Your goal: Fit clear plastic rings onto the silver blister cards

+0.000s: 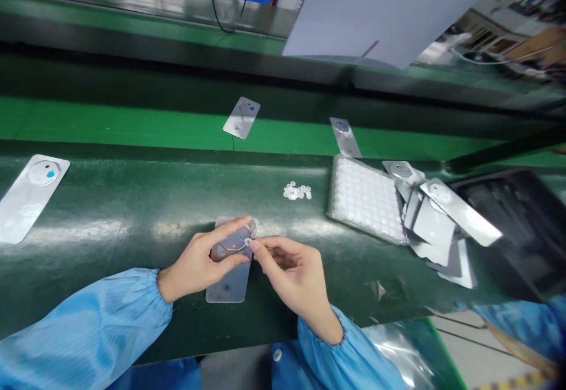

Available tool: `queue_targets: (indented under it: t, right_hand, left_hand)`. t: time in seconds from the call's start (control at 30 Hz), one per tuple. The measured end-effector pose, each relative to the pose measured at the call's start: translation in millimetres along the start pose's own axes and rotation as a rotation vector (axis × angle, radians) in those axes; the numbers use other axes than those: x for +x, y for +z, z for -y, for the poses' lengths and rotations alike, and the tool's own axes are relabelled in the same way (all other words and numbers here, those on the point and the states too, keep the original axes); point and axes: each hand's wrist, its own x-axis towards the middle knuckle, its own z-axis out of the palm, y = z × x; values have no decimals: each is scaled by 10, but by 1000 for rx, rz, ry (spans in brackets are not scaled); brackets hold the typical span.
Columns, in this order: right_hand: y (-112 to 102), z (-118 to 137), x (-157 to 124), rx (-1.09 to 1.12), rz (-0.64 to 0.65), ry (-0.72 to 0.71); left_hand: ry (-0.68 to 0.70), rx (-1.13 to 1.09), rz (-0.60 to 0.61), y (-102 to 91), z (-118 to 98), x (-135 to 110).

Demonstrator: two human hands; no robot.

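Note:
A flat grey metal plate (227, 290) with rounded corners lies on the green bench before me. At its far end is a round, shiny disc part (236, 240). My left hand (197, 262) spans this disc, index finger along its far side and thumb on its near side, steadying the plate. The thumb and index finger of my right hand (295, 272) pinch a small clear round piece (248, 241) at the disc's right edge. Some clear material shows by the left fingertip, too small to make out. Beyond my hands sits a loose pile of small clear round pieces (297, 191).
A clear tray of white round pieces (365, 198) stands right, beside a heap of metal plates (435, 225). Single plates lie at far left (30, 198), back middle (242, 118) and back right (345, 136). A black bin (517, 225) and another person's blue sleeve (522, 322) are at right.

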Motion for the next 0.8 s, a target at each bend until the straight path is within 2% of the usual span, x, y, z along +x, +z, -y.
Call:
queue_targets:
  t: [0.2,0.5,0.7,0.8]
  right_hand:
    - [141,-102,-24,-113,-77,-87]
    - [211,-112,-28,-157,-135,-146]
    - [162,-49,12,-85,-99,-59]
    - [132,-36,107,-2,-65,-6]
  left_hand:
    - [-55,-205,-66,52,57,-38]
    - [-51,-178,-34,42,94,-58]
    - [-46,-333,-22,31,-27,-44]
    - [-98,-392,-92,54,-44,-22]
